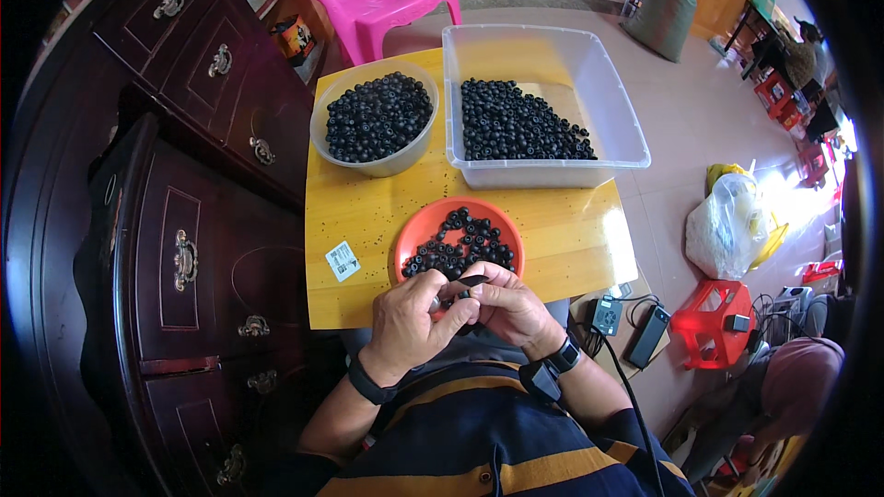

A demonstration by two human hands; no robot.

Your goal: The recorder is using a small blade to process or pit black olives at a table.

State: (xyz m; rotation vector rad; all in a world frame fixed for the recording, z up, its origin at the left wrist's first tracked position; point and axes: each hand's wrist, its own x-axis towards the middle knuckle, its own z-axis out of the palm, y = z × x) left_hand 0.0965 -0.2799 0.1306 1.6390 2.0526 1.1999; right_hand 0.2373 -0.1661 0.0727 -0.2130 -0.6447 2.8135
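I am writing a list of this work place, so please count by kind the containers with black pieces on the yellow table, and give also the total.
Round translucent tub: 1
Rectangular translucent bin: 1
Orange-red bowl: 1
Total: 3 containers

- from the wearer's head, we look steeply down over the near edge of the yellow table [571,239].
- we face across it, upright, reaching the pink chair [405,2] beyond its far edge.
- nearest us, this side of it, is the striped shirt [479,446]; left hand [402,322] and right hand [508,310] come close behind.
- our wide fisheye bends the dark cabinet [207,248] left of it.
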